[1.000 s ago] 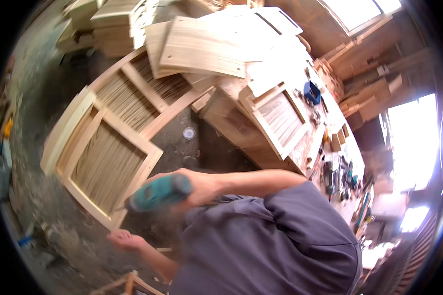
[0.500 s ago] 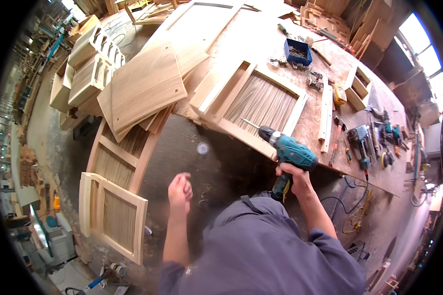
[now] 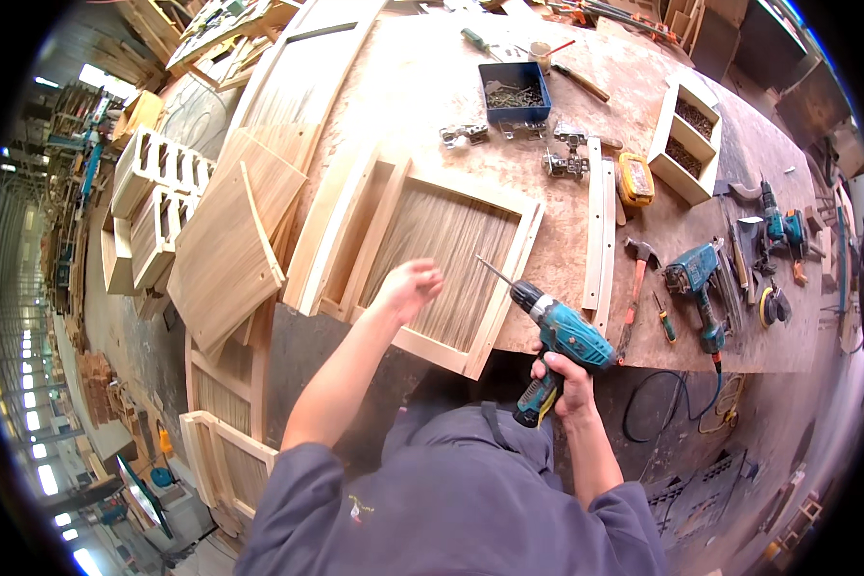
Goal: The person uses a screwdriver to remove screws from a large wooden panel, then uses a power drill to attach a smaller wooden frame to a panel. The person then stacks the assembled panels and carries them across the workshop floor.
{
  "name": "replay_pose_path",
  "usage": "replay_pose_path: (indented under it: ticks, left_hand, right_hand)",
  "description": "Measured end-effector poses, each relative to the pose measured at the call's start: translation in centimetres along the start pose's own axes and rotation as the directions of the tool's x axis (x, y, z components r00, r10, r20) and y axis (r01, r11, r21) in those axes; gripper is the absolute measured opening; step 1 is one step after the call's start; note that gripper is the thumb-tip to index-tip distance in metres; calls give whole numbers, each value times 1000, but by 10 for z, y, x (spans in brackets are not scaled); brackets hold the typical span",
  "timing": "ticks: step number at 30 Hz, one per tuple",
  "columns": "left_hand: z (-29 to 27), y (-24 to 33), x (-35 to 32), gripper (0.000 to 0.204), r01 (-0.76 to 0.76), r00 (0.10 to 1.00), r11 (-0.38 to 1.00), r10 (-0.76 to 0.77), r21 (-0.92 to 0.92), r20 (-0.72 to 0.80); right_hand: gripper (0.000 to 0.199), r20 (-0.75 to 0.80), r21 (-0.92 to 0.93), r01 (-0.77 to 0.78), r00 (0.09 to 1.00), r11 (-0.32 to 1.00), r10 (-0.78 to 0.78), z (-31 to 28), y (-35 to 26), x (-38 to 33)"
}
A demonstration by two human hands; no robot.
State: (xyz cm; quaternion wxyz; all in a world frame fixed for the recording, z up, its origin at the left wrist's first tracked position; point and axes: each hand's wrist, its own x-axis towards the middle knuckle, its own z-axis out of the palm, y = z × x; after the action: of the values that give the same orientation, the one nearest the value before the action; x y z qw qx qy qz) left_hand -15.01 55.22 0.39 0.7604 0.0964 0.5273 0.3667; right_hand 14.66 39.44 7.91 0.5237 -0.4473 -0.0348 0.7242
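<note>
My right hand [image 3: 568, 384] is wrapped round the grip of a teal cordless drill [image 3: 571, 331]. Its long bit points up and left over the near edge of a wooden frame with a wood-grain panel [image 3: 432, 252], which lies on the workbench. Above that panel, at its left part, is my left hand [image 3: 415, 286], its fingers curled together. Whatever may be inside those fingers is hidden. A blue box of screws [image 3: 515, 94] stands beyond the frame, with metal hinges [image 3: 566, 154] close by.
On the workbench [image 3: 768, 350] to the right lie a hammer [image 3: 634, 293], a corded teal power tool [image 3: 698, 283], a yellow tape measure [image 3: 636, 180] and a divided wooden box [image 3: 686, 144]. Loose boards [image 3: 230, 230] are stacked at left. Another frame [image 3: 226, 461] leans below them.
My left hand has risen from beside my body to over the framed panel. The drill stays in my right hand, slightly lower. My view has shifted toward the bench.
</note>
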Motion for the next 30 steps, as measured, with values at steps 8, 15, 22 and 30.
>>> replay_pose_path:
  ticks: [8,15,22,30]
  left_hand:
    - [133,77,122,52,-55,989,897,-12,438,149]
    - [33,188,53,74,-162,444,-504,730,848,519]
    - [-42,198,53,100,40,718,-90,695,995,34]
    - [-35,190,57,99,138,684,-148,729,979,14]
  right_hand:
    - [44,-218,21,183,960,983,-175,16,11,-14]
    - [44,105,269,-77,993,960,50,60,40,103]
    - [42,267,118,-218,947,969,180,136,60,219]
    - [47,262,123,-290,932,949,251,129,62,222]
